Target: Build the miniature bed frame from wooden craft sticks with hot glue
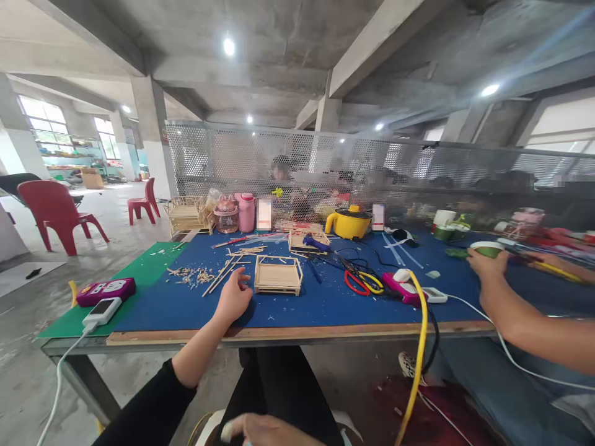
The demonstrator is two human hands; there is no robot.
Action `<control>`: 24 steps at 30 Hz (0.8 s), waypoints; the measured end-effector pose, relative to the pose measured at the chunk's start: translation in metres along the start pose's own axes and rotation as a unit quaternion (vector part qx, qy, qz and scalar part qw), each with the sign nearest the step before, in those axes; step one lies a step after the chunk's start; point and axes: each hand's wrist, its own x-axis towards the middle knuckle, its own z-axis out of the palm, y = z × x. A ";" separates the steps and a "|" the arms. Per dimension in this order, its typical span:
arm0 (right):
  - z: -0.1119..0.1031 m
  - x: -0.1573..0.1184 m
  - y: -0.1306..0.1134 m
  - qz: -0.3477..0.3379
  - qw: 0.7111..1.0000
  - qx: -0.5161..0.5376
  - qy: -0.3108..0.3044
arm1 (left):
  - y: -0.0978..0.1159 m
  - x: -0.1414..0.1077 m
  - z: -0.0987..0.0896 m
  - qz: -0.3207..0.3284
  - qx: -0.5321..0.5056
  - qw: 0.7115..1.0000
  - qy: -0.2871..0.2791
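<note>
My left hand (235, 298) rests over the blue mat with its fingers bent and apart, nothing seen in them. Just right of its fingertips stands a small wooden stick-built frame (277, 277) with a slatted base and low rails. Thin wooden sticks (224, 272) lie loose at the fingers' left, beside a scatter of short cut pieces (193, 275). Low at the bottom edge, above my lap, my right hand (274, 432) is blurred and partly cut off. Whether it holds anything cannot be made out.
A blue-handled tool (316, 243) lies by another wooden frame (297, 238). Red- and yellow-handled scissors (362, 284) and a purple power strip (404, 288) with a yellow cable are to the right. Behind stands a yellow pot (351, 224). A co-worker's arm (515, 310) holds a bowl-like object.
</note>
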 end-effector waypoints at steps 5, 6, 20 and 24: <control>0.029 0.037 -0.030 -0.110 0.988 0.086 0.060 | 0.015 0.014 -0.028 -0.025 -0.068 0.997 0.023; 0.034 0.044 -0.036 -0.142 0.985 0.093 0.038 | 0.021 0.019 -0.035 -0.020 -0.072 0.997 0.026; -0.101 0.005 -0.059 -0.334 0.705 -0.289 0.555 | 0.006 -0.029 0.000 0.022 0.083 0.996 -0.025; -0.146 0.020 -0.074 -0.267 0.664 -0.392 0.579 | 0.009 -0.035 0.017 0.050 0.141 0.989 -0.022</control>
